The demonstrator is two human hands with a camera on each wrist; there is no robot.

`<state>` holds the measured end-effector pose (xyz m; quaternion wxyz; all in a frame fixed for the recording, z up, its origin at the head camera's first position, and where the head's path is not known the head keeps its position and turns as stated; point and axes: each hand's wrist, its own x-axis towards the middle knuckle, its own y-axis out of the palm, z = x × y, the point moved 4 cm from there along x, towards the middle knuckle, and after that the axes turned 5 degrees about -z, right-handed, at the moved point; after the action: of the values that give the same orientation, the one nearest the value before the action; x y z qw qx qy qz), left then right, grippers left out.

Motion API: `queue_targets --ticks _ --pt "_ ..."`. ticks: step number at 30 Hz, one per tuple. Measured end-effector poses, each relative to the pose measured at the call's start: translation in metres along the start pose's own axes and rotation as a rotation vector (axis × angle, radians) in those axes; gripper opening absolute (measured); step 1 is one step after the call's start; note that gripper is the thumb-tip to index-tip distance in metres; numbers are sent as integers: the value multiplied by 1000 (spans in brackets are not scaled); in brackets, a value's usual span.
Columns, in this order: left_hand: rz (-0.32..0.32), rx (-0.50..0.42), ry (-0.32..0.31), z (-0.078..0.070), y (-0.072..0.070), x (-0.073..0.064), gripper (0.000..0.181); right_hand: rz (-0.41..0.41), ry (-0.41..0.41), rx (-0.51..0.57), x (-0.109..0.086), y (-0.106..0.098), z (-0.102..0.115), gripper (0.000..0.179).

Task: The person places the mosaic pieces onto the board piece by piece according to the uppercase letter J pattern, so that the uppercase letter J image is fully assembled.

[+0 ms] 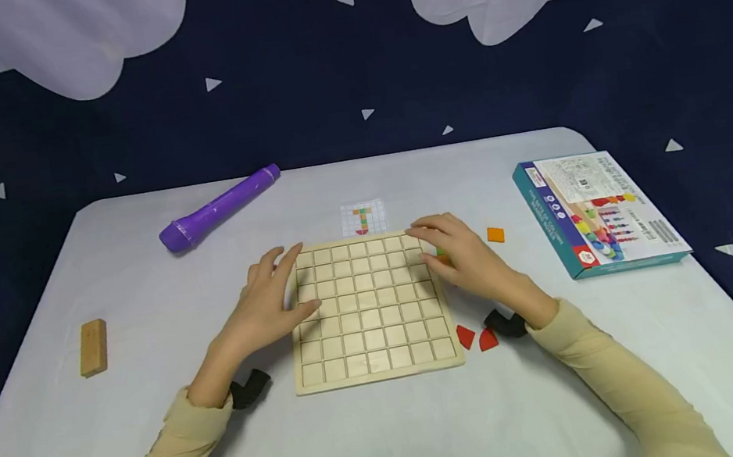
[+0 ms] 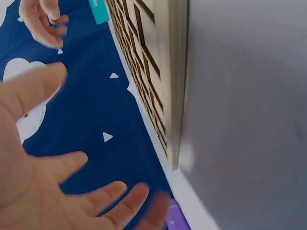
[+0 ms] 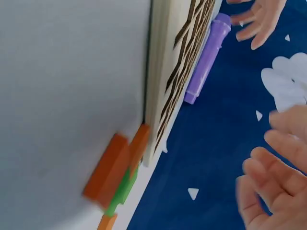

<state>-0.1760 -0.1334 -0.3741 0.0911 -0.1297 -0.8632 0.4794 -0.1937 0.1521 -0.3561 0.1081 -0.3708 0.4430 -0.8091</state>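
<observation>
A light wooden grid board [image 1: 369,319] with square cells lies flat on the table, and no pieces show in the cells. My left hand [image 1: 261,311] hovers over its left edge, fingers spread and thumb reaching over the cells. In the left wrist view the left palm [image 2: 29,191] holds nothing. My right hand [image 1: 463,257] is above the upper right edge, fingers loosely bent and nothing between them. Partly hidden under it is a green piece [image 1: 440,252] beside orange ones. Two red quarter-round pieces [image 1: 465,336] lie right of the board, and an orange square [image 1: 495,234] lies beyond the right hand.
A small pattern card [image 1: 376,221] sits behind the board. At the back left lies a purple tube [image 1: 221,209]. A wooden block [image 1: 93,347] is at the far left. On the right stands a flat printed box [image 1: 602,213]. Behind the white table [image 1: 371,449] hangs a dark blue curtain [image 1: 305,103].
</observation>
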Motion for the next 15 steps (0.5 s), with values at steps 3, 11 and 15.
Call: queue_targets --ticks 3,11,15 --pt "-35 -70 -21 5 -1 -2 80 -72 29 37 -4 -7 -5 32" --pt "-15 -128 -20 18 -1 -4 60 -176 86 55 -6 -27 -27 24" --pt "33 -158 0 20 3 -4 54 -140 132 47 -9 -33 -40 21"
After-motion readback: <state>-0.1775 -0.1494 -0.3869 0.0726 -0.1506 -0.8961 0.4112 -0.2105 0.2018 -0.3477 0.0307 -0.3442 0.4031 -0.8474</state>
